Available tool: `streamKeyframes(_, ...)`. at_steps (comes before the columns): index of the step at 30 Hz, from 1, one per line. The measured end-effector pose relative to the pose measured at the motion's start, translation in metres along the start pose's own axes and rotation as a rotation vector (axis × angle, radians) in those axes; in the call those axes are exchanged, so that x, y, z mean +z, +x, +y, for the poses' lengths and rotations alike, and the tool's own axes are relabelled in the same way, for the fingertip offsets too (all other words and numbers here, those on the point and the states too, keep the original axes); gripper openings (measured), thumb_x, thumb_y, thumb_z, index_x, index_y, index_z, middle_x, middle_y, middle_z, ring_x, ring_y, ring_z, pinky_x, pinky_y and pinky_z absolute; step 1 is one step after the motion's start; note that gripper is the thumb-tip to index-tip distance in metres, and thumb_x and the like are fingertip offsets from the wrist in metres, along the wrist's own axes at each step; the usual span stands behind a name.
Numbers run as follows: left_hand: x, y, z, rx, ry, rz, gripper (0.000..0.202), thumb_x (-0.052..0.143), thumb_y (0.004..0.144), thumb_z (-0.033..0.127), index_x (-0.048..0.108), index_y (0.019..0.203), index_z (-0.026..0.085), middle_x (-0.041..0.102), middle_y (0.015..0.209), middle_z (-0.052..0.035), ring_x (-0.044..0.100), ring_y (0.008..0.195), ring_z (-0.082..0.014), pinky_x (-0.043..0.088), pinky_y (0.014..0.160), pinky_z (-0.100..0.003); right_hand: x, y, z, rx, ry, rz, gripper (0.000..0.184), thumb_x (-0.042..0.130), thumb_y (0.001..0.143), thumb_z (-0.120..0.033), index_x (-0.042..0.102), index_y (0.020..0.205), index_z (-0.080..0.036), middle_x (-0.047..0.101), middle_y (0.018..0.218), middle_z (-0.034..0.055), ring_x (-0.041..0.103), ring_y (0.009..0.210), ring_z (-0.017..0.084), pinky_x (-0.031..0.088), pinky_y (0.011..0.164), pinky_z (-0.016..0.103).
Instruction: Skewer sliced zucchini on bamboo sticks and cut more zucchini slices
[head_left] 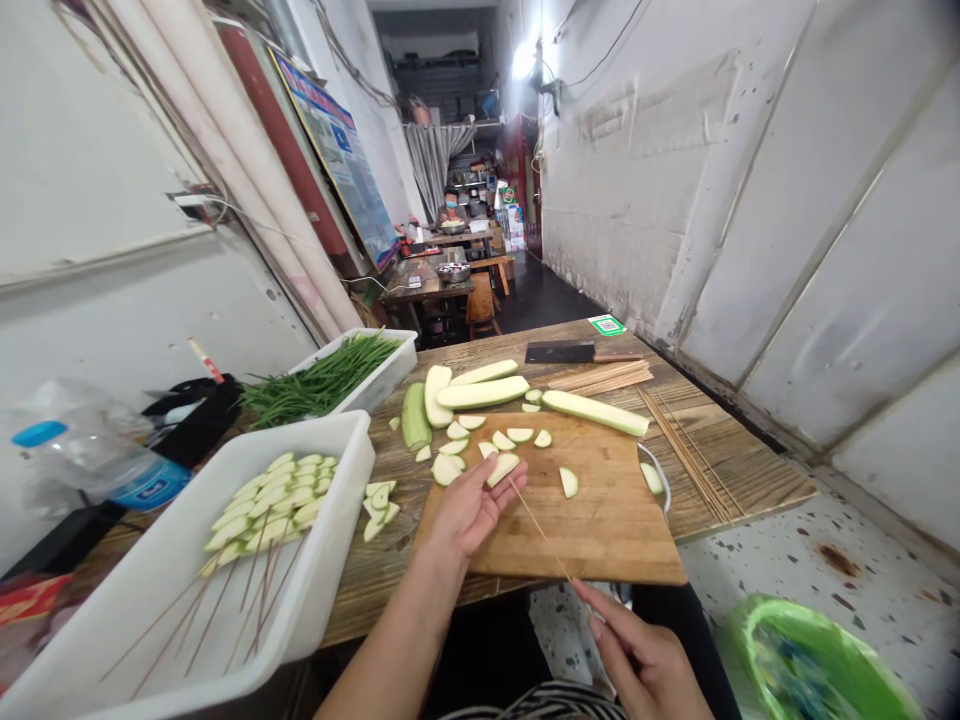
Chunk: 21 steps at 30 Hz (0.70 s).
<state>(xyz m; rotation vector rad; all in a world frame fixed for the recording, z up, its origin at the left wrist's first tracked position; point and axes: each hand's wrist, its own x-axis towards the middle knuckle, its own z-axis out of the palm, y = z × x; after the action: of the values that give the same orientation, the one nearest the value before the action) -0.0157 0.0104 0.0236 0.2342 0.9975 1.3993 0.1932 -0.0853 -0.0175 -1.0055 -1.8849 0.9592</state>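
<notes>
My left hand (pixel 474 505) is over the cutting board (pixel 600 535), fingers closed around a pale half-round zucchini slice (pixel 502 468). In my right hand (pixel 637 640) is a thin bamboo skewer (pixel 541 527), pinched near its lower end. The skewer's far tip reaches to the slice in my left hand; whether it has pierced it I cannot tell. More cut slices (pixel 569 483) lie on the board, and halved zucchini lengths (pixel 484 392) rest behind it. To the left, a white bin (pixel 349 450) holds skewered slices (pixel 274 500) with their sticks pointing toward me.
A cleaver (pixel 561 352) lies at the table's back, near bundled skewers (pixel 600 377) and loose ones (pixel 690 465) at right. Green stalks (pixel 337 375) fill another white bin. A water bottle (pixel 112 470) is far left; a green-lined bin (pixel 817 650) is on the floor. Someone sits farther back.
</notes>
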Motion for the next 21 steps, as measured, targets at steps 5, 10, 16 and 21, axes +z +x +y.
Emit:
streamKeyframes(5, -0.0007, 0.0009, 0.0002, 0.000, 0.039, -0.012, 0.010, 0.054, 0.081, 0.012, 0.057, 0.088, 0.006, 0.066, 0.093, -0.0194, 0.064, 0.090, -0.0257, 0.054, 0.078, -0.035, 0.0013, 0.0001, 0.0007, 0.022, 0.005, -0.011, 0.035, 0.044, 0.089, -0.024, 0.057, 0.121, -0.018, 0.069, 0.101, 0.0073, 0.065, 0.092, 0.019, 0.050, 0.078, 0.024)
streamKeyframes(10, -0.0022, 0.0023, -0.0010, -0.035, 0.051, -0.012, 0.011, 0.056, 0.080, 0.012, 0.057, 0.090, 0.007, 0.067, 0.090, -0.0162, 0.065, 0.086, -0.0246, 0.055, 0.077, -0.036, 0.0026, 0.0002, 0.0018, 0.028, 0.016, -0.006, 0.035, 0.044, 0.088, -0.024, 0.057, 0.121, -0.020, 0.070, 0.097, 0.0058, 0.065, 0.090, 0.021, 0.050, 0.079, 0.026)
streamKeyframes(16, -0.0054, 0.0038, -0.0018, -0.042, 0.075, -0.020, 0.013, 0.056, 0.079, 0.013, 0.058, 0.091, 0.007, 0.067, 0.088, -0.0155, 0.066, 0.083, -0.0236, 0.054, 0.076, -0.036, 0.0032, -0.0029, 0.0043, 0.057, 0.016, -0.026, 0.036, 0.042, 0.089, -0.027, 0.058, 0.120, -0.019, 0.072, 0.079, 0.0055, 0.065, 0.089, 0.022, 0.049, 0.082, 0.030)
streamKeyframes(21, -0.0060, 0.0041, -0.0019, -0.045, 0.092, -0.036, 0.013, 0.056, 0.079, 0.013, 0.059, 0.090, 0.006, 0.067, 0.089, -0.0156, 0.066, 0.083, -0.0230, 0.054, 0.077, -0.035, 0.0025, -0.0052, 0.0087, 0.093, 0.041, -0.075, 0.038, 0.041, 0.090, -0.028, 0.055, 0.124, -0.020, 0.070, 0.071, 0.0042, 0.067, 0.081, 0.021, 0.051, 0.077, 0.028)
